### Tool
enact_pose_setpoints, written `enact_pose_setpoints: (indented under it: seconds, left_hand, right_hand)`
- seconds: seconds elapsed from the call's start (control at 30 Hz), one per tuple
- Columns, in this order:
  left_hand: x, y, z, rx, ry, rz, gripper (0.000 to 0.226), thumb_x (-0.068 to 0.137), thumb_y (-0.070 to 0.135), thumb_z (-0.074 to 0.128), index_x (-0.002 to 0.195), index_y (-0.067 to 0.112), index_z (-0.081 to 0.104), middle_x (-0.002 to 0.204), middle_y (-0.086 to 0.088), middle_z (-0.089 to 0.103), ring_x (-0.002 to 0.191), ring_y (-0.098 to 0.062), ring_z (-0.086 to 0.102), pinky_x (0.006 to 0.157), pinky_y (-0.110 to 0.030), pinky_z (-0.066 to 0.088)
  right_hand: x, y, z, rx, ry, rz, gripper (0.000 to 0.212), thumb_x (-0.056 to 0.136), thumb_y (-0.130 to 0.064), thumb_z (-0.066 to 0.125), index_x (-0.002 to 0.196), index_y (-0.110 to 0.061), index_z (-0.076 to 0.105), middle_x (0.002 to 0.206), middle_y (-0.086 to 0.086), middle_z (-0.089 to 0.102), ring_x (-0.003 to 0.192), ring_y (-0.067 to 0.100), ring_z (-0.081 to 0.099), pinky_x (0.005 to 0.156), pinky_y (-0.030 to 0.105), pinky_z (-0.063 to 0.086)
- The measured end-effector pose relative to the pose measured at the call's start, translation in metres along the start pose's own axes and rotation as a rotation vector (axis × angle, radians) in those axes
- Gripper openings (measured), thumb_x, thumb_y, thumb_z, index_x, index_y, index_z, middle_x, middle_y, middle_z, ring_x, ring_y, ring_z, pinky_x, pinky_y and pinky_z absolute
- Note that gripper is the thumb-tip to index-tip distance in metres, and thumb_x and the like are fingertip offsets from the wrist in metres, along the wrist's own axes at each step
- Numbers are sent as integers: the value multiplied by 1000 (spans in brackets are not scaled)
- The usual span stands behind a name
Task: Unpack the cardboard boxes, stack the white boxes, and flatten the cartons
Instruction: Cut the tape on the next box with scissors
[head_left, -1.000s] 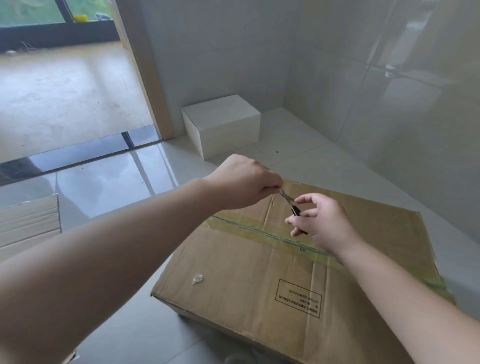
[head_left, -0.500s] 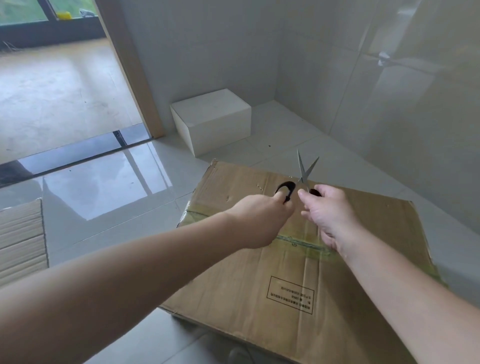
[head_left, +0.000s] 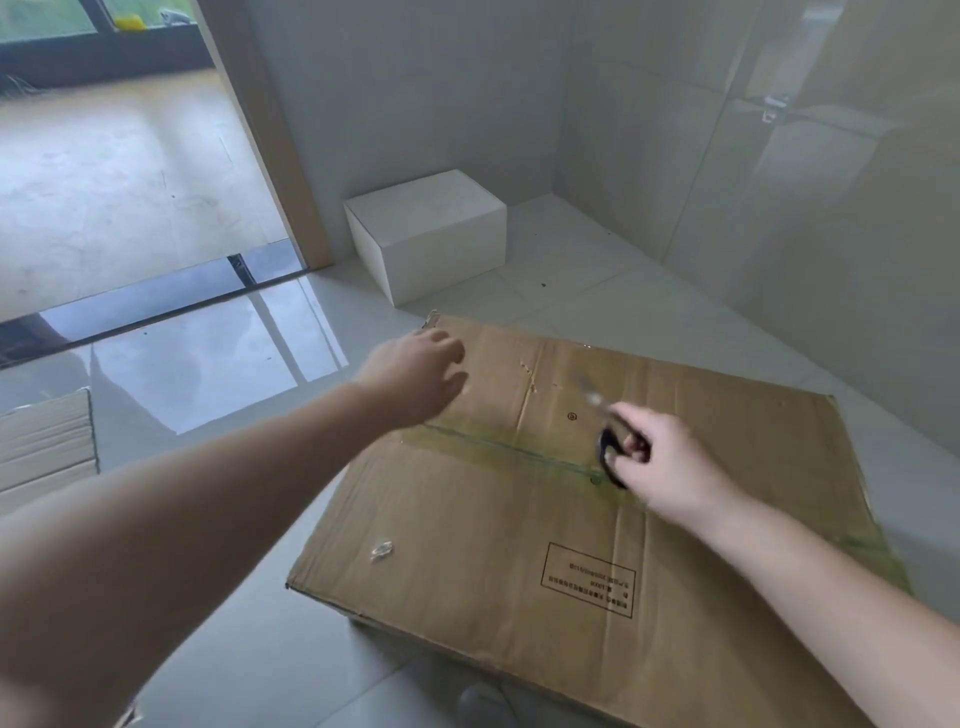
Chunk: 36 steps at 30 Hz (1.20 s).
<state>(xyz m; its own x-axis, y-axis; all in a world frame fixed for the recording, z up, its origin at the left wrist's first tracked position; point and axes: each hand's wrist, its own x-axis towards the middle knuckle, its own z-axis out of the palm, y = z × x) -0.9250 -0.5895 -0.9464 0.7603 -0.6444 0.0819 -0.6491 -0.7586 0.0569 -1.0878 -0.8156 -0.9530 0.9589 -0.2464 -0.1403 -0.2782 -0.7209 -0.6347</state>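
Glossy pale tile floor (head_left: 218, 364), corner of grey-tiled walls, doorway at upper left onto a bare concrete area. One taped cardboard carton (head_left: 519, 519) lies closed on the floor, centre frame. One white box (head_left: 431, 234) sits against the wall just beyond it. Flattened cardboard (head_left: 47, 447) at left edge. Left hand (head_left: 415, 374) reaches over carton's far left corner, fingers spread, grip empty. Right hand (head_left: 665, 462) above the tape seam, grip clamped on one pair of scissors (head_left: 610, 452), blades blurred.
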Motion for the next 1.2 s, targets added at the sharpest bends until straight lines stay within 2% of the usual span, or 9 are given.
enact_pose_setpoints:
  seconds: [0.07,0.13,0.23,0.37,0.43,0.6,0.77,0.97,1.2]
  left_hand:
    - [5,-25,17,8,-61,-59,43,95,44,45,131,19,49,133,-2,52,119,-23,49,96,-38,45]
    - [15,-36,30,-11,-64,-76,53,94,48,45,138,19,42,144,-4,43,130,-25,41,106,-41,37]
    - [36,-38,43,-55,-69,-54,58,93,51,44,140,17,40,148,-3,38,135,-24,35,110,-40,29]
    - [63,-34,57,-11,-109,-12,65,92,57,38,140,14,37,149,-6,36,138,-25,30,113,-39,22]
    - [76,-31,63,8,-136,2,70,92,61,34,142,13,33,151,-8,33,139,-25,27,115,-40,19]
    - [99,-26,71,-10,-143,22,76,90,67,31,142,12,34,149,-7,35,138,-24,28,113,-40,18]
    - [108,-22,75,-18,-142,-7,73,87,71,31,130,15,46,136,-9,48,129,-30,38,107,-41,25]
    - [107,-26,67,31,-153,-37,68,88,69,31,119,13,51,125,-10,54,121,-32,46,100,-41,32]
    - [77,-70,59,97,-223,-301,82,84,75,27,132,10,42,134,-13,49,124,-33,43,98,-45,40]
  right_hand:
    - [-14,-2,20,-176,-111,-117,46,87,-28,59,132,-32,49,101,1,50,88,22,55,73,27,41]
    - [-25,-8,36,-286,-203,-229,53,86,-35,59,136,-30,41,108,-1,41,103,23,50,84,26,38]
    - [-41,-14,47,-369,-327,-310,61,77,-47,64,129,-32,37,104,-6,27,108,20,41,90,31,39]
    - [-54,-22,54,-432,-419,-372,66,68,-53,69,119,-31,34,101,-6,25,104,17,37,85,25,35]
    - [-57,-27,55,-469,-433,-403,69,66,-55,70,119,-29,35,104,-4,28,103,18,35,88,28,36]
    - [-66,-35,58,-618,-477,-466,77,60,-60,74,115,-24,36,106,1,31,99,20,31,87,36,36]
    - [-67,-36,59,-651,-456,-497,66,67,-48,73,114,-21,36,107,3,32,97,21,31,82,37,36]
    - [-57,-29,55,-678,-462,-541,62,66,-46,71,113,-23,37,106,1,32,99,21,31,81,36,35]
    - [-18,1,15,-843,-374,-485,67,60,-53,71,112,-28,38,109,0,34,105,21,38,81,37,38]
